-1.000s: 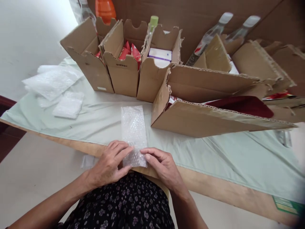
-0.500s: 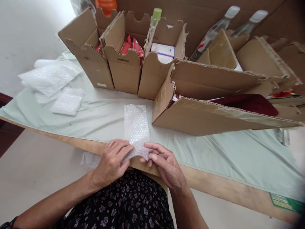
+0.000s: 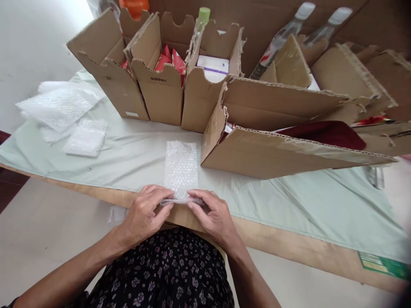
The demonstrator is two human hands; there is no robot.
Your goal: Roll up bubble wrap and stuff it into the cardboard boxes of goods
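Observation:
A piece of bubble wrap (image 3: pixel 181 167) lies on the pale green cloth at the table's front edge, its near end lifted slightly. My left hand (image 3: pixel 147 209) pinches the left corner of that near end between thumb and fingers. At the right corner, my right hand (image 3: pixel 210 214) grips the same end with its thumb below and fingers above. Several other sheets of bubble wrap (image 3: pixel 61 105) are piled at the left, with a smaller folded one (image 3: pixel 86 137) beside them.
Upright cardboard boxes (image 3: pixel 163 96) holding packets stand along the back. A long cardboard box (image 3: pixel 257 156) with a dark red item (image 3: pixel 324 134) reaches rightward. Plastic bottles (image 3: pixel 282 38) stand behind. A green card (image 3: pixel 382 265) is at the lower right edge.
My right hand has closed on the bubble wrap's near right corner. That end, curled and raised before, is now pulled straighter between both hands. The view has shifted slightly.

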